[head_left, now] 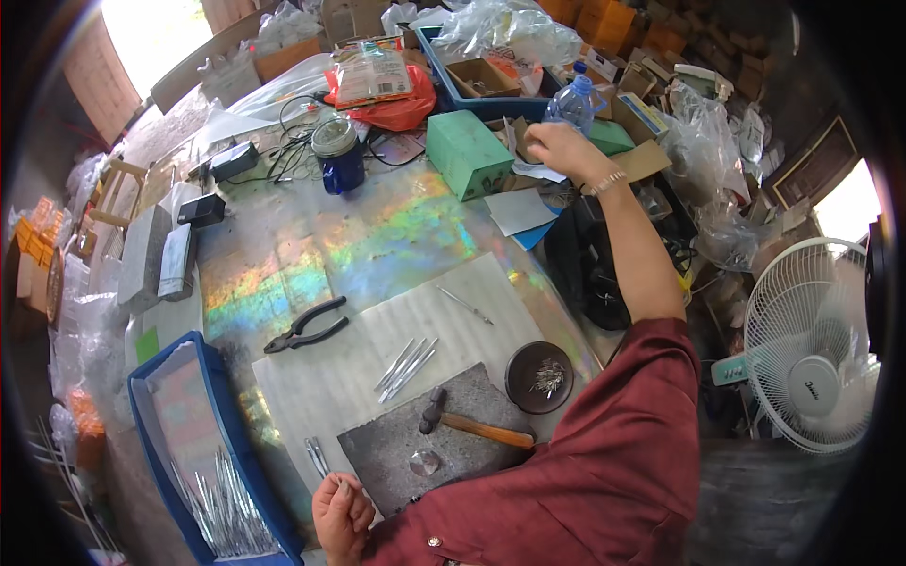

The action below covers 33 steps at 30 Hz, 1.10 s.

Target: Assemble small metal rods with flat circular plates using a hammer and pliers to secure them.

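Note:
My left hand (342,514) is closed in a pinch at the near edge of the work mat; whatever its fingertips hold is too small to name. Just beyond it lie a few thin metal rods (316,457). My right hand (566,151) is stretched to the far right, its fingers bent together over papers beside a green box (468,154) and a clear plastic bottle (575,104); anything in them is hidden. Between my arms, a hammer (486,430) rests on a dark stone slab (387,453). Several silver rods (408,369) lie on the white foam sheet (491,292).
A blue tray (142,406) holding many metal rods stands at the left. Pliers (307,325) lie beyond the foam sheet, and a round dark dish (539,377) contains small metal pieces. A blue lidded jar (338,158) stands farther back. At the right is a white fan (810,344).

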Available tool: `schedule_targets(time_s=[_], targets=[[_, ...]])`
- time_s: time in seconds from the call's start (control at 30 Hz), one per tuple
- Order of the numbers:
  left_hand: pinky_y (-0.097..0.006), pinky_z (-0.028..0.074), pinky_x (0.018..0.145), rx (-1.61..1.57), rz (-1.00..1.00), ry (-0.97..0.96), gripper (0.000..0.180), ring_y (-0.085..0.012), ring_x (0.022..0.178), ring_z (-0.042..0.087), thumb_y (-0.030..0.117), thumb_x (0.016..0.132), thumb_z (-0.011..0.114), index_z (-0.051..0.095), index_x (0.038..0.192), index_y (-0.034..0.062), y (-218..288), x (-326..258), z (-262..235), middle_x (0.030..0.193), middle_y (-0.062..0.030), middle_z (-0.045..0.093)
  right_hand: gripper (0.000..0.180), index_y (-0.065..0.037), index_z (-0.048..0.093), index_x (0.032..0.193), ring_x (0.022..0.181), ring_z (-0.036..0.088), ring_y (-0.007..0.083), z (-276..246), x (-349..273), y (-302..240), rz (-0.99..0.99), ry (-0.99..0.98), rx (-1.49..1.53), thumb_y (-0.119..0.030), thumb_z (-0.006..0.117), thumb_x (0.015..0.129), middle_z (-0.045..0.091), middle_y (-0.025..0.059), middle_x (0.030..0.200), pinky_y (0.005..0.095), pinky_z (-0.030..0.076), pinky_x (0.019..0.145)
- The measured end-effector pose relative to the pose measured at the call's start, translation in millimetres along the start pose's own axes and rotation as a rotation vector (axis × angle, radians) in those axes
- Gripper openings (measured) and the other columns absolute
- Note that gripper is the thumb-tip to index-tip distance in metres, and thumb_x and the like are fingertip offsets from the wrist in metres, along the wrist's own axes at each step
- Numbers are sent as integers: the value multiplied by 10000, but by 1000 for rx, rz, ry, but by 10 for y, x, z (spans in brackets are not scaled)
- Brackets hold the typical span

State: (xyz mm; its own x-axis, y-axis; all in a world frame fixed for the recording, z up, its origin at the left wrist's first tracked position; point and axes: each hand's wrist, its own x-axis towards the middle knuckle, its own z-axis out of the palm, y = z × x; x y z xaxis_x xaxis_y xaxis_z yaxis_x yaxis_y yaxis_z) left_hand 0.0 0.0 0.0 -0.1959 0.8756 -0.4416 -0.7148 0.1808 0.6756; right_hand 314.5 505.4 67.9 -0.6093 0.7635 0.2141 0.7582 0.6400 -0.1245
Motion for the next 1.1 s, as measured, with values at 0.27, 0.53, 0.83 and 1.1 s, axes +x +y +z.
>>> schedule_targets(time_s=[0.27,0.53,0.83,1.1], targets=[[-187,236,369,32,7,-29,111,-51,413,284,135,966,441,494,995,42,17,-27,91,575,6,378,410,-5,524,1154,926,607,306,-45,-1505,-2075,-180,-339,570,-219,635,823,609,166,1014,374,469,830],[-195,269,405,86,33,-105,133,-63,444,339,144,972,427,452,1067,54,-50,-230,12,612,-17,432,653,20,452,1209,1065,502,319,361,-2504,-2802,-321,-299,148,-294,735,712,486,185,1208,382,438,865],[-186,292,422,67,6,-184,123,-64,467,390,145,980,431,477,1041,48,-111,-236,68,638,-20,470,357,-5,483,1043,878,520,316,460,-2555,-2779,-147,-207,212,-60,615,716,494,149,920,387,466,744],[-182,296,427,46,11,-212,142,-58,485,419,164,979,449,484,1045,43,-190,-311,-50,656,-19,489,312,-7,452,1078,811,578,392,502,-2598,-2798,3,-295,550,-45,559,787,560,199,958,437,469,693]])
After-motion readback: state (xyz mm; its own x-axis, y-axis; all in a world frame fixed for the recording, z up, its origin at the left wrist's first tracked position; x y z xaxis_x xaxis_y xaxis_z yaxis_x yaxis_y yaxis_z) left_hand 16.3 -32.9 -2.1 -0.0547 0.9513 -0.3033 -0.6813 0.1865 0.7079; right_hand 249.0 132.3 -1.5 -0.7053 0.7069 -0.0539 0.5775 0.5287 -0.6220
